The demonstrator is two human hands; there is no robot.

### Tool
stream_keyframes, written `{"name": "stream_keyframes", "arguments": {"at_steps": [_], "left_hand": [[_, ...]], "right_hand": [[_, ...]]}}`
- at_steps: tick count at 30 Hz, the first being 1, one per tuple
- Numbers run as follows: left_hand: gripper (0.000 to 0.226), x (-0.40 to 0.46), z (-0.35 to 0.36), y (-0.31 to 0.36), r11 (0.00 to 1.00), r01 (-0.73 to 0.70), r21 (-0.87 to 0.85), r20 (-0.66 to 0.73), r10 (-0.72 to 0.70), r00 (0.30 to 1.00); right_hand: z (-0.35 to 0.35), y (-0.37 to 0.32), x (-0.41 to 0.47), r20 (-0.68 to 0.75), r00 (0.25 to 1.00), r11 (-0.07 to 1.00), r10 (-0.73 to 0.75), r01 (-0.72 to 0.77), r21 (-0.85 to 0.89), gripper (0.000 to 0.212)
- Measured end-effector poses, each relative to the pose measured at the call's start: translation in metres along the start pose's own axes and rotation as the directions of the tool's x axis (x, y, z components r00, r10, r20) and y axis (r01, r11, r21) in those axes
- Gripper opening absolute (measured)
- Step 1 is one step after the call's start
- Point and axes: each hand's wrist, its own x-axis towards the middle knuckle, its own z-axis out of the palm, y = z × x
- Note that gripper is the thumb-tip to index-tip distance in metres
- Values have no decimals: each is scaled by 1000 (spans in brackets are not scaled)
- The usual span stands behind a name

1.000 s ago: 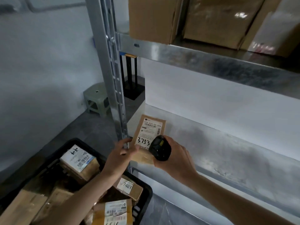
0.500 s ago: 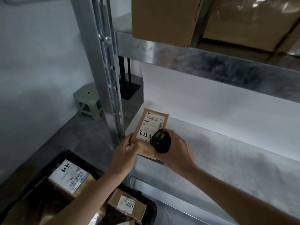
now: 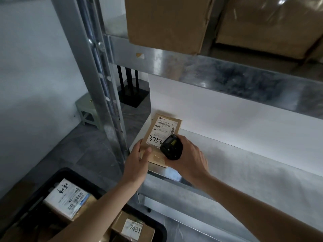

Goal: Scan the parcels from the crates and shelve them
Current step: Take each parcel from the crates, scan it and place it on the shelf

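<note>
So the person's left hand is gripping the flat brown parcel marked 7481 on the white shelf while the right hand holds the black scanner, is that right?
Not quite. In the head view, the flat brown parcel in the left hand's grip on the white shelf is marked 3753. The number 7481 is on a small brown box down in the black crate. The right hand does hold the black scanner.

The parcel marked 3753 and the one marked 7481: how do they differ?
The 3753 parcel is a flat brown envelope lying on the white shelf; the 7481 parcel is a thicker box down in the black crate. The left hand grips the 3753 parcel while the right hand holds a scanner over it; the 7481 parcel lies untouched. Both are brown with white labels bearing handwritten numbers.
</note>
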Motion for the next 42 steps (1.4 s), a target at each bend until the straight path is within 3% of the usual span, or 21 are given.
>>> {"name": "stream_keyframes", "arguments": {"at_steps": [6,12,17,24,31,36,39,42], "left_hand": [[35,-1,1,6,999,36,10,-24,-36,999],[45,-22,-9,10,999,36,28,20,-37,999],[62,-54,-18,12,994,23,107,-22,-21,1000],[50,-126,-49,8,993,85,77,-100,-77,992],[39,-217,-97,-33,975,200,99,-333,-157,930],[24,-275,-137,-68,952,302,55,-482,-239,843],[24,-303,-153,-95,922,386,2,-510,-331,794],[35,-321,-151,-120,905,425,-1,-458,-379,805]], "right_hand": [[-6,1,-1,20,1000,999,-14,15,-32,78],[-16,10,-26,28,999,998,-30,31,-48,80],[-26,18,-57,41,999,997,-36,39,-72,76],[-20,7,-111,142,982,989,-125,135,-66,65],[11,-13,-174,302,929,970,-213,238,-49,61],[46,-34,-207,391,888,957,-243,285,-50,65],[67,-47,-220,441,857,945,-267,322,-52,66],[83,-49,-229,421,869,945,-258,319,-79,67]]}}
